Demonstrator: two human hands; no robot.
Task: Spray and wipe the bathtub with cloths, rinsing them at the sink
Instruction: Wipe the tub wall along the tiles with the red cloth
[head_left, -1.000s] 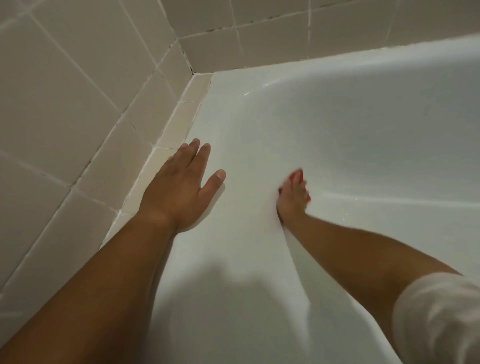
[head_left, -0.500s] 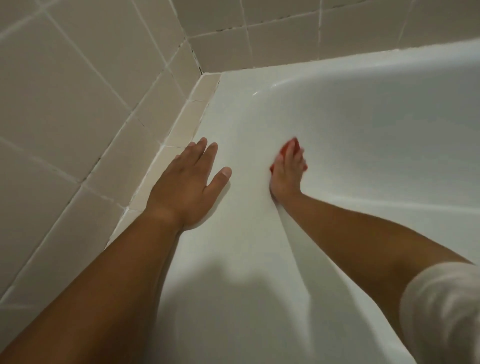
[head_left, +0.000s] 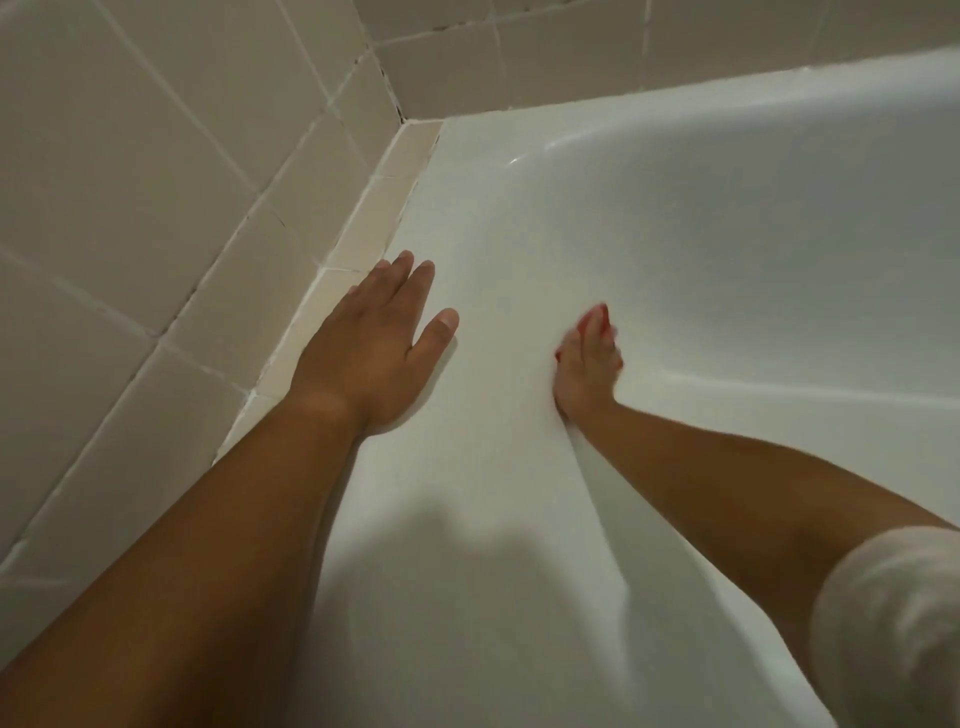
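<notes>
Head view, starting from what is closest to you: at the lower right your white sleeve (head_left: 893, 623) is pushed up above the elbow, and both your bare forearms reach forward from the bottom edge. Between them a soft dark shadow (head_left: 441, 571) lies on the wide white rim of the bathtub (head_left: 467, 493).

Further on, your left hand (head_left: 371, 348) rests palm down on this rim. Its fingers are straight and close together, the thumb is spread out to the right, and it holds nothing. The little-finger side of the hand is just beside the narrow tile ledge (head_left: 374, 218) that runs along the left edge of the tub.

Your right hand (head_left: 587, 371) is a bit apart from the left one, past the inner edge of the rim, on the sloping inside wall of the tub. Its fingers look stretched out over a red cloth (head_left: 596, 318) and press it against the white surface. Only small parts of the cloth show, above the fingertips and at the left side of the hand. This hand is blurred, so I cannot tell how the thumb lies.

Behind the hands, the rim and the ledge run into the corner. The beige tiled wall (head_left: 130, 182) stands on your left and continues across the far side, with dark spots in the grout at the corner.
</notes>
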